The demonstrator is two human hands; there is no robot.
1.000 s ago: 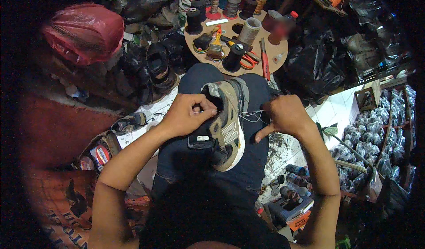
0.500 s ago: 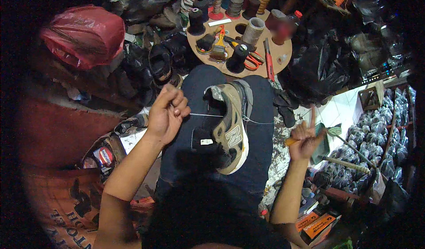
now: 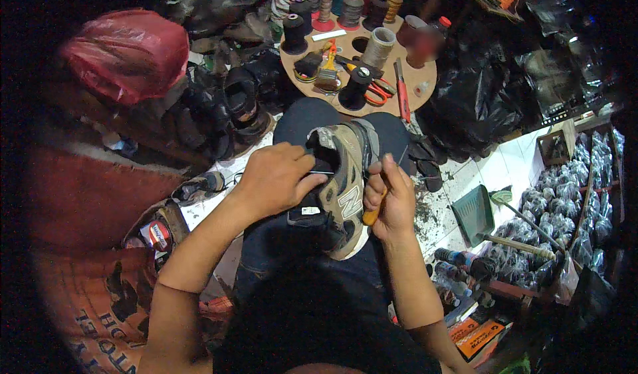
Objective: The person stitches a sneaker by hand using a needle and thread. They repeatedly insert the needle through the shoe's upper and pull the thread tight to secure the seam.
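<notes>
A grey-brown sneaker (image 3: 351,156) with a white sole edge lies across my lap, its toe end toward me. My left hand (image 3: 274,180) is at the shoe's opening, fingers curled on a white thread (image 3: 321,172) that runs into the shoe; part of the grip is hidden. On the shoe's right side, my right hand (image 3: 397,200) is closed around an awl with a yellow-orange handle (image 3: 372,216). The thin tip above the fist is hard to make out. A dark shoe tongue or flap with a white label (image 3: 310,210) shows below my left hand.
Beyond my knees stands a round wooden board (image 3: 425,85) with thread spools, a brush (image 3: 327,75), orange-handled pliers (image 3: 379,95) and a red cutter (image 3: 403,91). To the right are a green dustpan (image 3: 473,213) and many plastic-wrapped items. A red plastic bag (image 3: 126,55) sits far left.
Both hands have come inward from wide apart to the sneaker. The white thread, earlier stretched out to both sides, now shows only briefly near my left hand. The awl stays in my right hand.
</notes>
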